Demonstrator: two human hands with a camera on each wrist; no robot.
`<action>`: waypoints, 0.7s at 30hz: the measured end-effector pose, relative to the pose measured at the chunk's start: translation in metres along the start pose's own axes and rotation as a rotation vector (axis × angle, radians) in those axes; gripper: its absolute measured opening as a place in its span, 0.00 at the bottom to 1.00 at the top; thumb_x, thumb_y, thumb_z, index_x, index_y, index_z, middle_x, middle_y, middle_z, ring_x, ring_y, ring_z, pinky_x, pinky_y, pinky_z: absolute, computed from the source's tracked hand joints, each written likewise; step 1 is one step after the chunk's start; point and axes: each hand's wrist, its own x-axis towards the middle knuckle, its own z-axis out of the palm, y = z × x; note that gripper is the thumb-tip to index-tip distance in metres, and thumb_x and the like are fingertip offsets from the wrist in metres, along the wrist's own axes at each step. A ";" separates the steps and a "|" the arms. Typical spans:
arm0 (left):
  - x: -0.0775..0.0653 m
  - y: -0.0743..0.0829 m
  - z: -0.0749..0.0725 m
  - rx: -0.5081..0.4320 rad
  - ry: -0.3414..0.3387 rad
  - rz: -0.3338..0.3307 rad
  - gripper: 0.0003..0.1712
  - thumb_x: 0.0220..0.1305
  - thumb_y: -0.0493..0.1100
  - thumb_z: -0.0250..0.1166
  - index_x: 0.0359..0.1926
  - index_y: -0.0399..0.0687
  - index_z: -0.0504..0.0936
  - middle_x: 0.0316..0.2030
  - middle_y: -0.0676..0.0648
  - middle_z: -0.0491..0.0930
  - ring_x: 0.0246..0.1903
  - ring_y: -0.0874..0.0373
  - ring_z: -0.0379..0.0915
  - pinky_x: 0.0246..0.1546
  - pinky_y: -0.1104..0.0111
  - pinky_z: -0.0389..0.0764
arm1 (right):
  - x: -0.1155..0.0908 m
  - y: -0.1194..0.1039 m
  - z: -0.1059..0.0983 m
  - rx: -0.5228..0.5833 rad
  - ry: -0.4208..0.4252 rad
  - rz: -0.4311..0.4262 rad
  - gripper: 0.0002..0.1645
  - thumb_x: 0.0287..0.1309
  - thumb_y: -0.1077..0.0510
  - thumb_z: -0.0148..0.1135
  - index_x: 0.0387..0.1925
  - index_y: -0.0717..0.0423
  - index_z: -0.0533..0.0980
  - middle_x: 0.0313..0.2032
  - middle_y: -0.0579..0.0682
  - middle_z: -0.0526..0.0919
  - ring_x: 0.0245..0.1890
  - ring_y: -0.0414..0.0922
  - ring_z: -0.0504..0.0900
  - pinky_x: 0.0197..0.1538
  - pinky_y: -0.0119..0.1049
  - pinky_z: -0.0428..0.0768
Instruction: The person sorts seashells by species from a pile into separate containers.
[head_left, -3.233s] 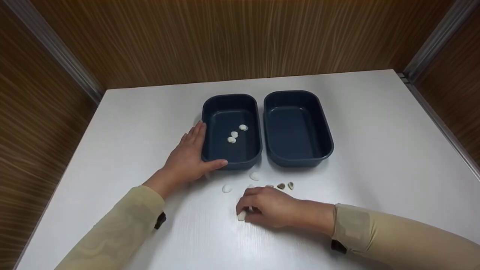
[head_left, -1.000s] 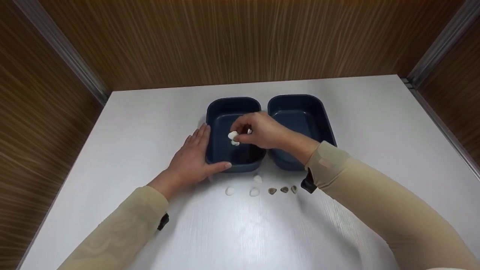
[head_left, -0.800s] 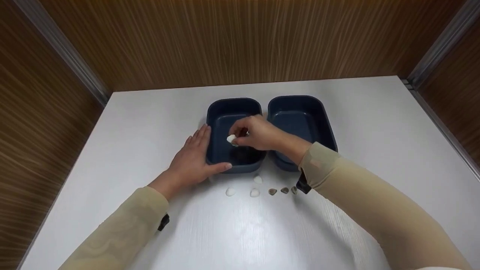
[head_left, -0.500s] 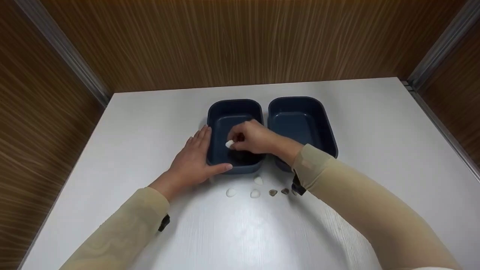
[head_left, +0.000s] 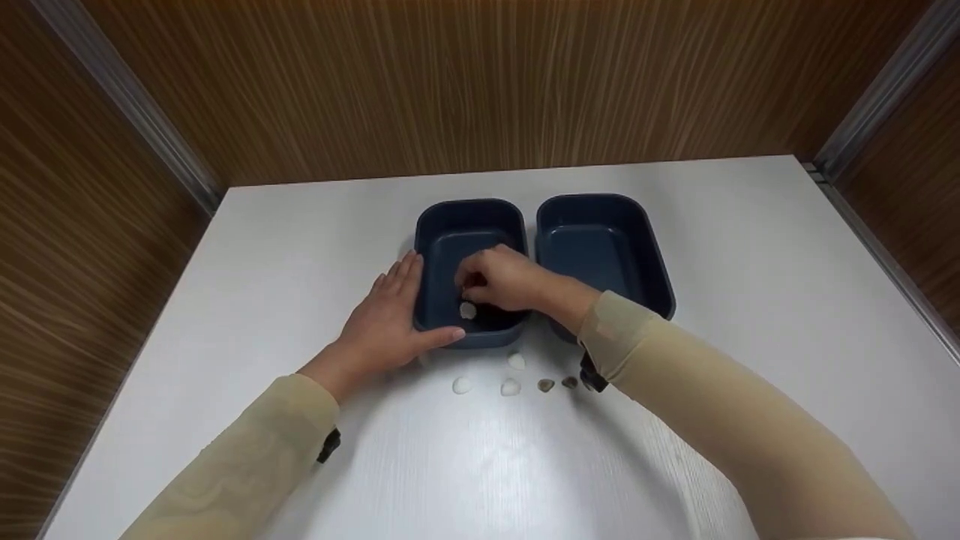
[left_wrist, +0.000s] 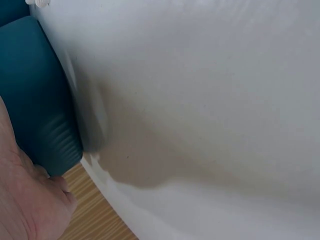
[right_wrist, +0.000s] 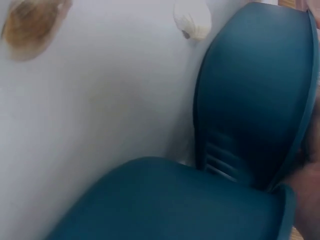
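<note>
My left hand (head_left: 375,326) rests straight-fingered against the side of the left blue tray (head_left: 487,340), its thumb along the front rim. In the left wrist view its palm edge (left_wrist: 30,200) touches the tray wall (left_wrist: 40,90). My right hand (head_left: 499,281) is lowered inside that tray, fingers bent and the thumb a little apart from the index finger. Just below the thumb tip a white seashell (head_left: 468,310) lies in shadow on the tray floor, outside the fingers' grasp. The other shells in this tray are hidden by the hand.
A second blue tray (head_left: 585,255) stands close on the right, under the right forearm. On the white table in front lie white shells (head_left: 511,387) and brown shells (head_left: 546,385). The right wrist view shows a brown shell (right_wrist: 32,27) and a white shell (right_wrist: 192,19).
My right hand carried a white shell from the table into the left tray, lowered it and let it go near the tray's front. My left hand has stayed on the tray.
</note>
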 end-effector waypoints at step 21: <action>0.004 -0.003 -0.001 0.002 0.001 -0.022 0.77 0.58 0.89 0.54 0.86 0.41 0.35 0.85 0.42 0.35 0.84 0.49 0.32 0.82 0.53 0.39 | -0.085 -0.033 -0.032 0.088 0.171 -0.242 0.10 0.65 0.64 0.73 0.48 0.58 0.86 0.44 0.51 0.89 0.44 0.45 0.88 0.50 0.45 0.87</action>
